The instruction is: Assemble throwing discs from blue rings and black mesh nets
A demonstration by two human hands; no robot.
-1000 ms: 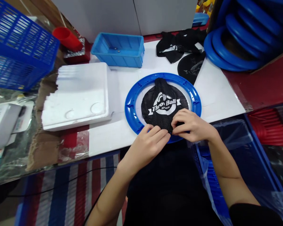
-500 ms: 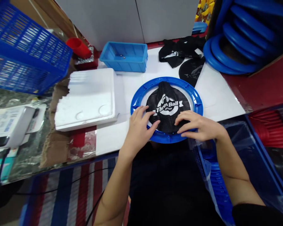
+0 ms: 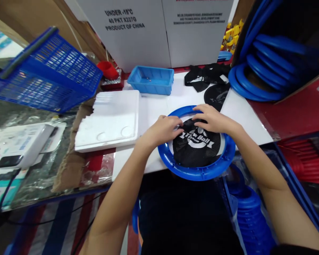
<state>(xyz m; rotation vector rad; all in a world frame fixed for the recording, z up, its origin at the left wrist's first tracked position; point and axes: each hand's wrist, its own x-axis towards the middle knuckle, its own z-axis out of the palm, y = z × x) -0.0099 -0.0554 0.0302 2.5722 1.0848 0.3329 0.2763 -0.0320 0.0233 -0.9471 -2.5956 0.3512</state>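
Observation:
A blue plastic ring (image 3: 199, 173) lies on the white work surface close to my body. Inside it sits a round black mesh net (image 3: 194, 157) with a white "Throw Ball" print, its edge partly over the inner rim. My left hand (image 3: 166, 130) is at the ring's upper left, thumb and fingers drawn together on the net's edge. Across the far right part of the ring reaches my right hand (image 3: 212, 118), fingers apart, tips over the far rim and the net's top edge. Both hands hide part of the rim.
More black mesh nets (image 3: 216, 95) lie beyond the ring. A blue bin (image 3: 151, 86) holding small metal pieces and a white foam lid (image 3: 111, 117) are to the left. Blue rings (image 3: 271, 71) fill a box at right. A blue basket (image 3: 50, 74) stands far left.
Both hands have moved from the ring's near side to its far side. The net's print is now turned and sits differently in the ring. The camera view has shifted.

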